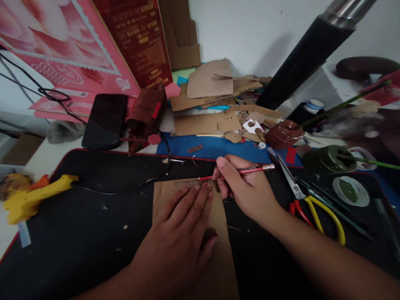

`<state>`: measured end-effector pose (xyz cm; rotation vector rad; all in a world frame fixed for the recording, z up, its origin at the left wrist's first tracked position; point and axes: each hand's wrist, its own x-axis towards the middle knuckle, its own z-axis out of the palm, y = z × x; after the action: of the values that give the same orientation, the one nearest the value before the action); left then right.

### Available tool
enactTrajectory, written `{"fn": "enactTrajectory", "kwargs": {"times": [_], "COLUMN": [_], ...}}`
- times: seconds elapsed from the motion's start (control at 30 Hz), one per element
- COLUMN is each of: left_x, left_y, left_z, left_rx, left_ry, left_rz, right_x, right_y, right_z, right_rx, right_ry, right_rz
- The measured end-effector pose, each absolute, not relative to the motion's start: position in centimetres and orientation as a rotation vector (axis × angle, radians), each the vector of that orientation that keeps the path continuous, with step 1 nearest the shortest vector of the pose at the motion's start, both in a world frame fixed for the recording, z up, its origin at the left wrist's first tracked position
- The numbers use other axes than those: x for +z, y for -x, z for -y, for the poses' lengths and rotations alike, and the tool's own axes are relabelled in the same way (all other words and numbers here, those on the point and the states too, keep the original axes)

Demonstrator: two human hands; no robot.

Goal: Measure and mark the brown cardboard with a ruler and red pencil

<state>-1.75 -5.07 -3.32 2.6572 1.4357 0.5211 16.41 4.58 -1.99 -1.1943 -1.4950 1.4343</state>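
A piece of brown cardboard (220,250) lies on the black mat. My left hand (181,227) rests flat on it, fingers stretched out. Under those fingertips, near the cardboard's far edge, is a clear strip that looks like a ruler (183,183), mostly covered by the hand. My right hand (246,187) pinches a red pencil (254,169), its tip pointing left beside the left fingertips at the strip. The eraser end sticks out to the right. To the right of my right hand lie scissors (295,187) with red and yellow handles, blades apart.
A black phone (104,121) and a brown pouch-like object (145,112) stand behind the mat. Cardboard scraps (209,123) are piled at the back. A yellow glue gun (37,198) lies left. Paint jars (284,134) and a small dish of green paint (350,189) sit right.
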Motion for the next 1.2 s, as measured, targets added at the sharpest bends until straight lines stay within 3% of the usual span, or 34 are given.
{"fn": "enactTrajectory", "kwargs": {"times": [1.2], "left_x": [-2.96], "left_y": [1.75], "left_z": [4.82], "left_rx": [0.529], "left_ry": [-2.785], "left_rz": [-1.429], "right_x": [-1.38], "right_y": [-16.8], "right_z": [-4.73], "right_rx": [1.457], "right_ry": [1.164], "right_rz": [1.331]}}
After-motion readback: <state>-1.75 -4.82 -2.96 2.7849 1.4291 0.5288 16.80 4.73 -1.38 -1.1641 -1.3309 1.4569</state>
